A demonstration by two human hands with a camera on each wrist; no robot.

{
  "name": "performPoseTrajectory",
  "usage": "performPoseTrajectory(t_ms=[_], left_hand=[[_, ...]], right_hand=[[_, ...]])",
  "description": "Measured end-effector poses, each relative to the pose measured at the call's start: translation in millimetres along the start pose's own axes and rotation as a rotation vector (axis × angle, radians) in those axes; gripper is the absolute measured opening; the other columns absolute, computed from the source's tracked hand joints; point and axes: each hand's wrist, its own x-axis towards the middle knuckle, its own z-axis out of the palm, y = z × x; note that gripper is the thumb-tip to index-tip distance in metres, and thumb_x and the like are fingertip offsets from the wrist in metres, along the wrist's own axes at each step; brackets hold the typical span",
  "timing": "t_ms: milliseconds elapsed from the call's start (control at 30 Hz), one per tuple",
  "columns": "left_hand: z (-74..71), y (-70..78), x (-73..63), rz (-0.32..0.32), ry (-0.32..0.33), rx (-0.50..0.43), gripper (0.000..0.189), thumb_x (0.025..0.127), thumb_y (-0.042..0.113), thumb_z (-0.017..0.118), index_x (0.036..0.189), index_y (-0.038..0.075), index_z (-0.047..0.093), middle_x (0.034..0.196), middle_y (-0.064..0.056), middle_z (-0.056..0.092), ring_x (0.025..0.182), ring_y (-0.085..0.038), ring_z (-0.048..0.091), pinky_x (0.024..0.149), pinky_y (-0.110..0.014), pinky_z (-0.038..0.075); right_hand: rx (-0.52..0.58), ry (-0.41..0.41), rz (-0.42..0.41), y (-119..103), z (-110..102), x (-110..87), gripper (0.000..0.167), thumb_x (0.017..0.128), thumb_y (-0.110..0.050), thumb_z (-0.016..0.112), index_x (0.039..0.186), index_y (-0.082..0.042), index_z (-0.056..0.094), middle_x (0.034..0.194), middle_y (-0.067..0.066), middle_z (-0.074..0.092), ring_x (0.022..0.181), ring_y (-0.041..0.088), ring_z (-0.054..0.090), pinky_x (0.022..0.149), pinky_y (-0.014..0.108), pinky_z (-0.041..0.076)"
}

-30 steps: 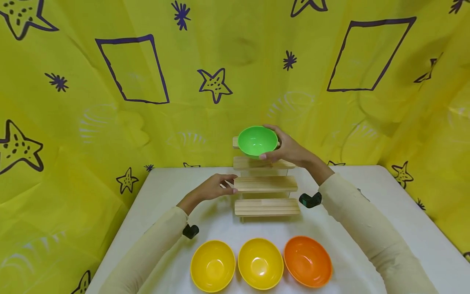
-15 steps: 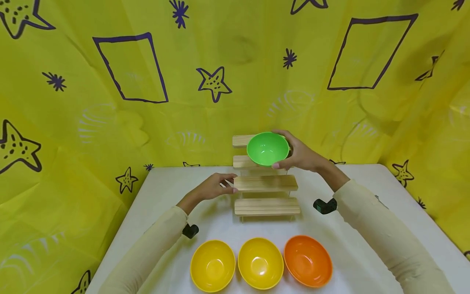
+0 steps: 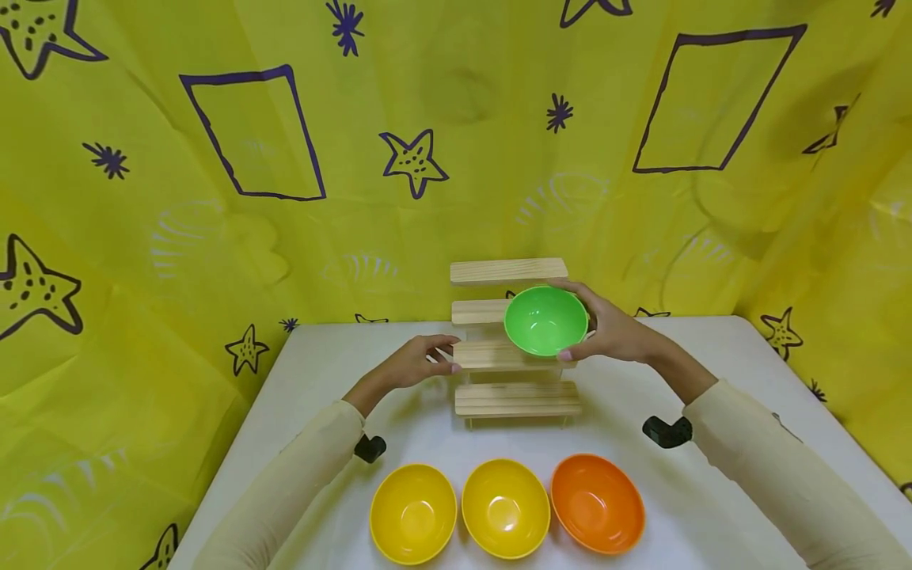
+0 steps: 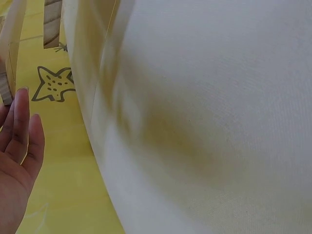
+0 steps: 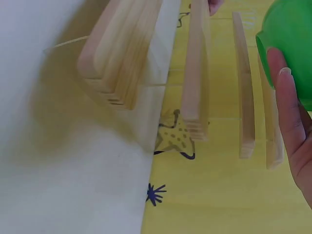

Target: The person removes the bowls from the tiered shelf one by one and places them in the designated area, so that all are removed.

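A green bowl (image 3: 545,321) is tilted with its hollow toward the head camera. My right hand (image 3: 616,326) grips its right side, fingers at the upper rim and thumb at the lower one. Behind the bowl stands a tiered wooden shelf (image 3: 499,355) with several slats; the bowl covers part of two middle ones. My left hand (image 3: 413,362) pinches the left end of the second slat from the bottom. The right wrist view shows the green bowl (image 5: 292,53) above the right hand (image 5: 295,122), apart from the lowest slat (image 5: 122,53).
Along the front of the white table (image 3: 321,491) are two yellow bowls (image 3: 413,514) and an orange bowl (image 3: 597,504) in a row. A yellow patterned sheet (image 3: 484,198) hangs behind the table and at both sides.
My right hand has brought the green bowl down and to the right, away from the top slat, which is now uncovered. The left hand stays at its slat.
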Motion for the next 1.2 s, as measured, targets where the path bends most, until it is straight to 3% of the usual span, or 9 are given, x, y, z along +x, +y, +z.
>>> performPoseTrajectory(t_ms=[500,967,1200], left_hand=[[2.3,0.7,-0.9,0.0,-0.002,-0.024,0.056,0.095,0.021,0.071,0.143,0.003,0.053,0.126,-0.018,0.063,0.107,-0.026,0.065,0.085,-0.031,0.055],[2.1,1.6,-0.4,-0.017,-0.002,-0.007,0.056,0.096,0.023,0.071,0.145,0.004,0.051,0.128,-0.017,0.062,0.109,-0.025,0.064,0.086,-0.032,0.055],[1.4,2.3,-1.1,-0.019,-0.002,-0.004,0.055,0.096,0.023,0.071,0.144,0.004,0.052,0.128,-0.017,0.062,0.108,-0.025,0.064,0.087,-0.032,0.055]], right_hand=[[0.032,0.004,0.013,22,-4,-52.2,0.1,0.075,0.001,0.081,0.155,-0.008,0.022,0.141,0.028,0.037,0.104,0.032,0.064,0.079,0.039,0.06],[0.043,-0.022,0.019,42,-5,-99.0,0.1,0.075,0.003,0.078,0.156,-0.011,0.021,0.136,-0.001,0.044,0.106,0.02,0.065,0.079,0.038,0.06],[0.062,-0.046,0.03,50,-4,-121.3,0.1,0.077,0.004,0.077,0.157,-0.008,0.018,0.137,-0.006,0.045,0.108,0.02,0.065,0.082,0.035,0.059]])
